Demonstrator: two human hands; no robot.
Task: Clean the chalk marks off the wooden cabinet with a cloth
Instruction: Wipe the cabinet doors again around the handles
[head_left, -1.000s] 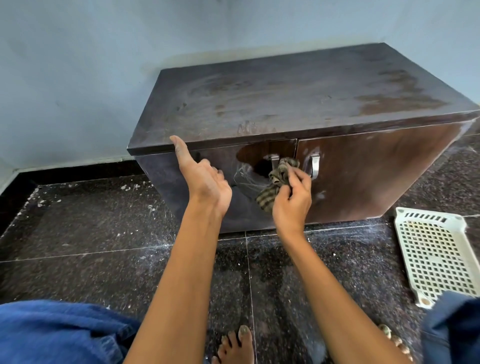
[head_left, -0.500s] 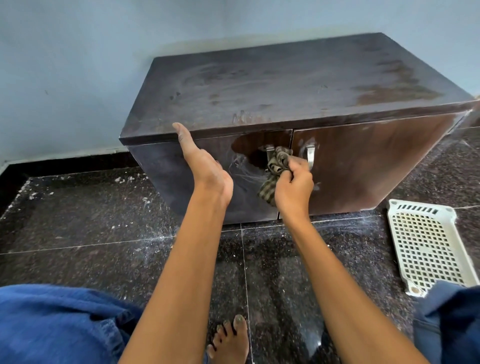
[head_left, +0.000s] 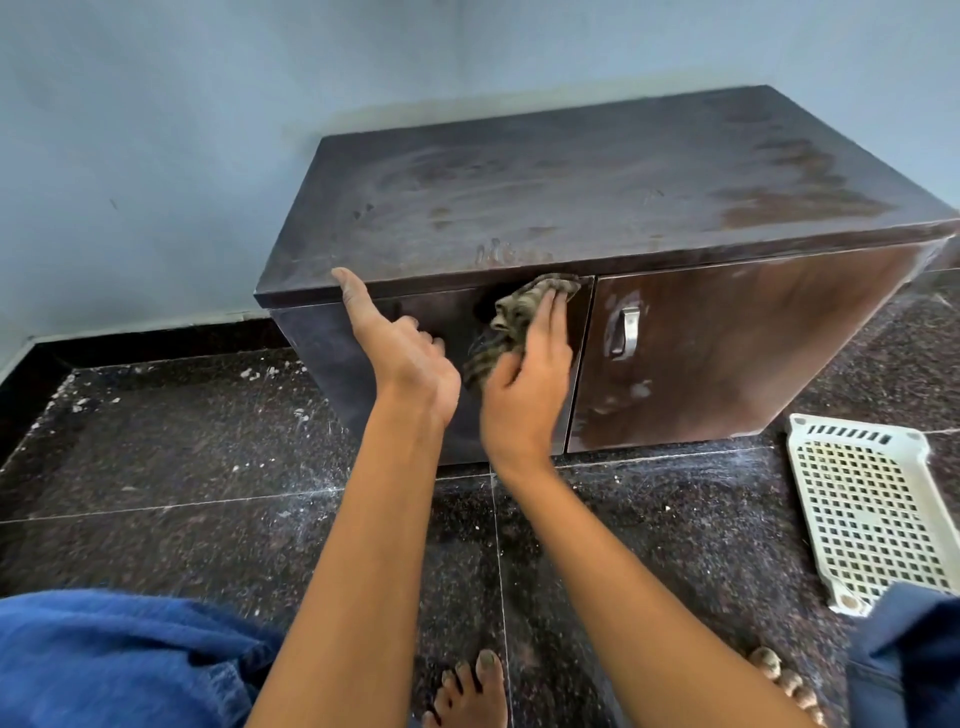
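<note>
**Cloth pressed to the left door of a dusty cabinet**

The dark speckled stone tile floor (head_left: 182, 467) fills the lower frame, with white flecks scattered near its left edge and along the base of the pale blue wall (head_left: 156, 130). On it, against that wall, stands the low dark brown wooden cabinet (head_left: 571, 182) with two front doors. Its top is hazy with pale smears and swirls, and rubbed reddish-brown patches show toward the right end. The right door carries whitish chalk smudges around its silver metal handle (head_left: 626, 332) and lower down near its left edge; the left door's handle is hidden behind the cloth and hand, so it cannot be made out.

At the right edge of the floor lies a white perforated plastic tray (head_left: 872, 514), its far side cut off by the frame and its near corner covered by blue fabric (head_left: 104, 665), which drapes over both knees at the bottom corners. Bare toes show between them at the bottom edge.

The left hand (head_left: 400, 353) rests against the left door, thumb stretched up to the front edge of the cabinet top, fingers loosely curled and holding nothing. The right hand (head_left: 530, 379) lies with straight fingers flat over the crumpled olive-and-tan checked cloth (head_left: 506, 332), pressing it against the upper right part of the left door, just below the top's overhang. The hand is slightly blurred; the cloth's lower part is partly hidden between the two hands.
</note>
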